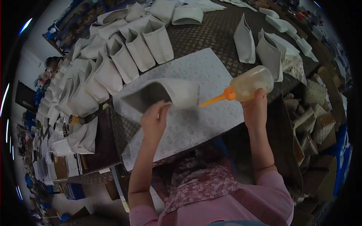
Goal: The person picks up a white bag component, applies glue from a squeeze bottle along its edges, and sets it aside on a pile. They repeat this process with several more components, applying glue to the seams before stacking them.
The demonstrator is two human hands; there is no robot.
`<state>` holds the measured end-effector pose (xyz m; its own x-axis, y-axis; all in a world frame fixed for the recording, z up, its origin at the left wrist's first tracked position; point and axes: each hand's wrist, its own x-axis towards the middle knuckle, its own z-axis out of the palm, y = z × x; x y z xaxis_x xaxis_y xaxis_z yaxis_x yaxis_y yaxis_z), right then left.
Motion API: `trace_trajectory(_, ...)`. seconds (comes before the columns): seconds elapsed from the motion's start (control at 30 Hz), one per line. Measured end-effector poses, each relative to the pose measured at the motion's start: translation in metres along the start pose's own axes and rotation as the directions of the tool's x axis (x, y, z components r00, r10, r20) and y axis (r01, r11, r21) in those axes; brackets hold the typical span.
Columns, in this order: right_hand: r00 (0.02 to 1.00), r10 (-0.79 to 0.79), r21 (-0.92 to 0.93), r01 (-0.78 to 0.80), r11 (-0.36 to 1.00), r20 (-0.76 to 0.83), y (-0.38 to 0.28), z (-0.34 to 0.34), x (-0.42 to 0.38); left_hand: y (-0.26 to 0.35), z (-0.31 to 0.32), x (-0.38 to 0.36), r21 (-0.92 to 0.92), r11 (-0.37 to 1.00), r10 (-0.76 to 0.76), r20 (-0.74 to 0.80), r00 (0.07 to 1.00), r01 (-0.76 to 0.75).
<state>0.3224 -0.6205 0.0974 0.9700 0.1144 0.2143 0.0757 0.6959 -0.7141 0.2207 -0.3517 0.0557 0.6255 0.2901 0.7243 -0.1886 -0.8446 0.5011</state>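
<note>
My right hand [255, 107] grips a clear squeeze bottle [252, 83] with a long orange nozzle. The nozzle points left, its tip close to the right end of a pale grey-white pouch-like piece [184, 90]. That piece lies on its side, its dark open mouth facing left. At its lower edge, my left hand [155, 117] is closed with thumb and fingers pinching the rim. Beneath both hands lies a pale patterned sheet [181, 133] on the table. Some blur covers the piece's lower right corner.
Rows of similar pale pouch pieces [158, 41] stand along the left and back of the table. Two more upright pieces [245, 39] stand at the back right. A cardboard box with patterned scraps [311, 124] sits at the right. Folded pale material [81, 139] lies at the left.
</note>
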Motion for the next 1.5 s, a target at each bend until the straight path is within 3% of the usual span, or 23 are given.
trace_trajectory(0.03,0.999,-0.029,-0.04,0.03,0.999,0.014,-0.006,0.013,0.007,-0.005,-0.008,0.022,0.012,0.997,0.076,-0.104,0.992,-0.075)
trace_trajectory(0.17,0.992,-0.082,-0.062,0.088,0.994,0.096,-0.018,0.062,0.032,-0.003,-0.034,0.074,0.135,0.97,0.219,-0.124,0.968,-0.202)
trace_trajectory(0.27,0.985,-0.124,-0.085,0.135,0.987,0.119,-0.018,0.084,0.043,0.023,-0.041,0.078,0.026,0.988,0.151,-0.063,0.986,-0.15)
trace_trajectory(0.4,0.978,-0.119,-0.181,0.15,0.972,0.172,-0.013,0.095,0.053,0.032,-0.048,0.063,-0.056,0.991,-0.105,0.209,0.972,0.119)
trace_trajectory(0.6,0.969,-0.057,-0.279,0.125,0.952,0.239,0.0,0.105,0.058,0.038,-0.061,0.056,-0.054,0.98,-0.163,0.346,0.924,0.193)
trace_trajectory(0.83,0.961,-0.033,-0.314,0.122,0.942,0.275,0.009,0.109,0.056,0.036,-0.068,0.054,-0.071,0.983,-0.137,0.327,0.935,0.169)
trace_trajectory(1.03,0.956,-0.141,-0.298,0.217,0.93,0.256,0.019,0.105,0.064,0.033,-0.071,0.053,-0.081,0.981,-0.144,0.324,0.935,0.179)
trace_trajectory(1.13,0.951,-0.071,-0.24,0.147,0.96,0.3,0.011,0.111,0.06,0.033,-0.072,0.052,-0.092,0.982,-0.129,0.29,0.948,0.162)
trace_trajectory(1.23,0.942,-0.129,-0.31,0.228,0.923,0.31,0.017,0.109,0.061,0.033,-0.071,0.052,-0.105,0.982,-0.125,0.271,0.954,0.159)
trace_trajectory(1.5,0.926,-0.008,-0.422,0.181,0.888,0.379,0.012,0.117,0.036,0.026,-0.075,0.052,-0.088,0.981,-0.145,0.25,0.957,0.172)
